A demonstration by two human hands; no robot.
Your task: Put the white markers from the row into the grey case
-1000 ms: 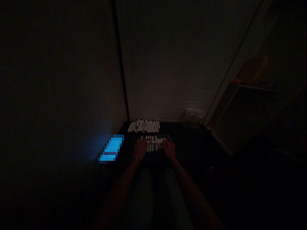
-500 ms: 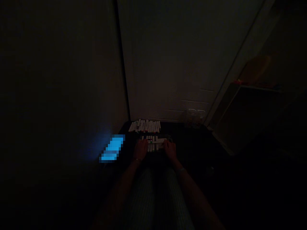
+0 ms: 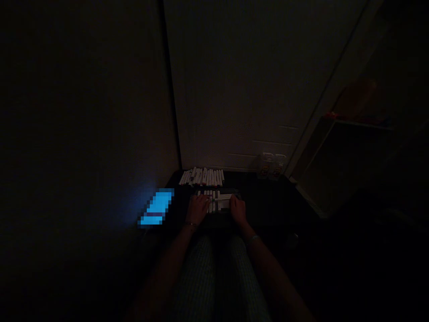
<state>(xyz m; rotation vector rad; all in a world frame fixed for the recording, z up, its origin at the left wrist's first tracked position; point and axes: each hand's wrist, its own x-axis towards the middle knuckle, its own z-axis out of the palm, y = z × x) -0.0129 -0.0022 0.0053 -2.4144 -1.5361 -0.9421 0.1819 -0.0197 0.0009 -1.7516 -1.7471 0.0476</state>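
Note:
A white marker (image 3: 222,199) lies crosswise between my hands, above a shallow clear case (image 3: 238,193). My right hand (image 3: 237,209) is closed on its right end. At the other end, my left hand (image 3: 197,209) has its fingertips on the marker, while its palm covers the left part of the case. Several white markers (image 3: 213,206) stand side by side in the case, partly hidden by my left hand. A pale flat patch (image 3: 225,205) shows at the case's right side. Dim light blurs the finger detail.
Behind the case lies a row of white markers (image 3: 204,177) on the dark table (image 3: 268,197). Two clear packages (image 3: 272,166) stand against the back wall. A glowing, pixelated blue screen (image 3: 157,208) is at the left, and a shelf (image 3: 358,123) at the right.
My left hand has slid slightly right over the markers, toward my right hand. My right hand stays almost in place, with the marker still crosswise. The row behind is unchanged.

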